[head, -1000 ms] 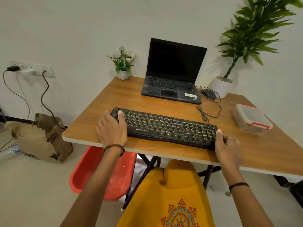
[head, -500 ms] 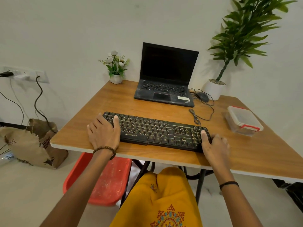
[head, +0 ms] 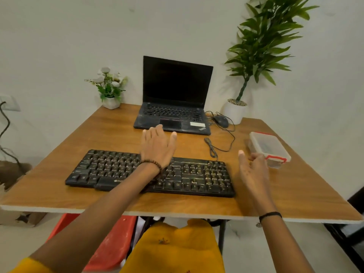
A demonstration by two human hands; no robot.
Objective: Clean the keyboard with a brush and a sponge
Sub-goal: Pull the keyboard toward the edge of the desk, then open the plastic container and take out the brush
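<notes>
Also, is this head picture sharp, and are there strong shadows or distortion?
Head view: keyboard and laptop are sharp; the right hand looks slightly blurred; light is soft, the tall plant casts only a faint wall shadow; wide-angle stretch enlarges the forearms.

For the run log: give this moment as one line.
left hand open, beyond black rectangular keyboard | right hand open, by keyboard's right end | brush, sponge: not in view

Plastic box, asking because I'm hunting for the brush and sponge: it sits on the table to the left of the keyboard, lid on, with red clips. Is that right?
Not quite. The head view shows the plastic box to the right of the keyboard, not the left. The rest holds: it sits on the table, lid on, with red clips.
</notes>
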